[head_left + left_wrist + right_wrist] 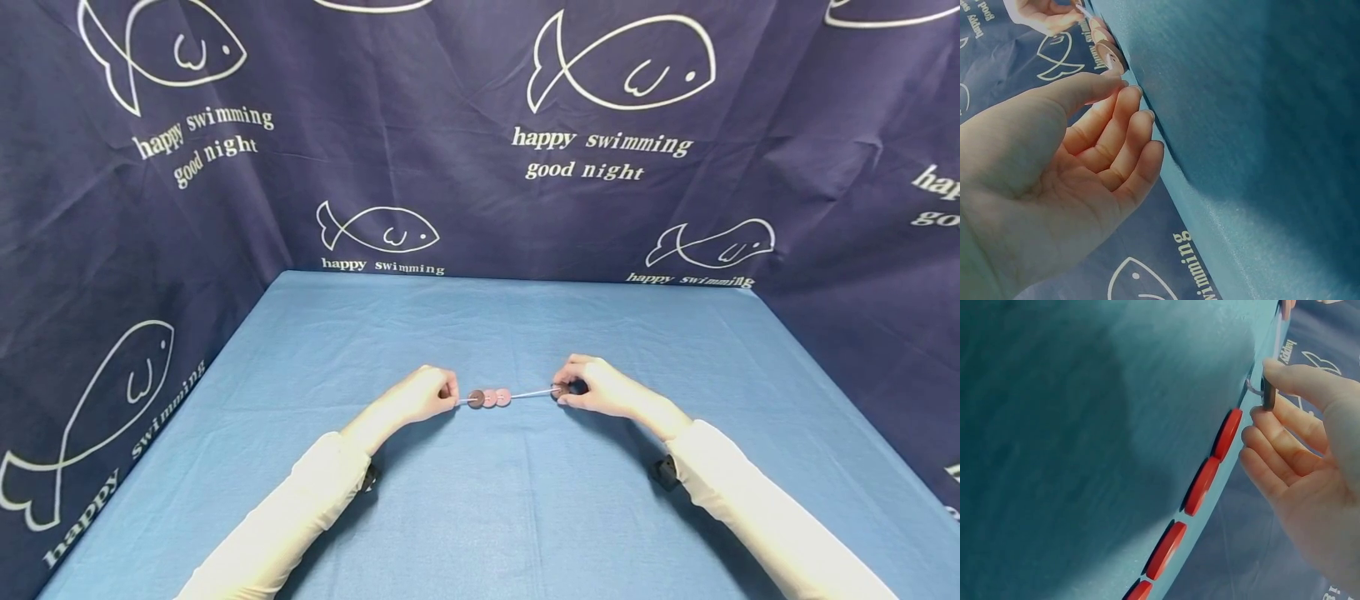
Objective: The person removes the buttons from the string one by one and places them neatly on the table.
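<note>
The left grip [429, 393], at nine o'clock, pinches a pale cord [532, 393] between thumb and fingers; the right grip [602, 388], at three o'clock, pinches a dark button [1268, 394]. Between them, above the counter [480, 517], a brown button [476, 399] and two pink buttons [503, 397] sit overlapping on the cord, nearer the left hand. Holding both sides probably keeps the cord straight so the buttons cannot slip off, while the thumb-and-finger hold leaves the dark button's face reachable. In the right wrist view, red discs [1202, 486] line up towards seven o'clock, perhaps spaced for easy picking.
</note>
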`<state>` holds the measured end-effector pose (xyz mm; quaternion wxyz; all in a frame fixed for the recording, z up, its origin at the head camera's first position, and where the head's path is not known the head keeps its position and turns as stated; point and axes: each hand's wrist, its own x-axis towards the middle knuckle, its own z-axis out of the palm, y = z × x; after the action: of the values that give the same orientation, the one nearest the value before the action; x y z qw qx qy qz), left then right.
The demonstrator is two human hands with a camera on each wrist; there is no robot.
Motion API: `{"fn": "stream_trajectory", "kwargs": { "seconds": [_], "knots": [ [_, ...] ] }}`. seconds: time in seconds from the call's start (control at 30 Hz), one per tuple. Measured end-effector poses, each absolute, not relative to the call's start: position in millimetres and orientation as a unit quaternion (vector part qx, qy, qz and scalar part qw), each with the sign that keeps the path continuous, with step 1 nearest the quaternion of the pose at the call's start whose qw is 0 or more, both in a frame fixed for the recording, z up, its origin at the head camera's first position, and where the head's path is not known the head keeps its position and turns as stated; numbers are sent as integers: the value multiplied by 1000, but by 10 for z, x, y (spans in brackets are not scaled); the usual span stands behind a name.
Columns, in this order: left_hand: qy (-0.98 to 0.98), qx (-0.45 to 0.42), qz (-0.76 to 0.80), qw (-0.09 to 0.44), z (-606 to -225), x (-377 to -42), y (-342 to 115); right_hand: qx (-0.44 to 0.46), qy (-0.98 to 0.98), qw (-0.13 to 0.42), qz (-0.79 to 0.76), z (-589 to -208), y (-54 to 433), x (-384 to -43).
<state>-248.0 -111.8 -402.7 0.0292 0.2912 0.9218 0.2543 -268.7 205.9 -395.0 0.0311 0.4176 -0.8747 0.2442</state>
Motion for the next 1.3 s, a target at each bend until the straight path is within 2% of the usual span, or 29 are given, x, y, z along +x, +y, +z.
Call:
{"fn": "stream_trajectory", "kwargs": {
  "seconds": [1.07, 1.3],
  "knots": [
    [916, 305, 259, 23, -4029, -2473, -1134, 411, -879, 52, 237, -3943, 2192, -2675],
    [916, 305, 261, 25, -4024, -2469, -1129, 400, -884, 41, 238, -3924, 2201, -2658]
  ]
}}
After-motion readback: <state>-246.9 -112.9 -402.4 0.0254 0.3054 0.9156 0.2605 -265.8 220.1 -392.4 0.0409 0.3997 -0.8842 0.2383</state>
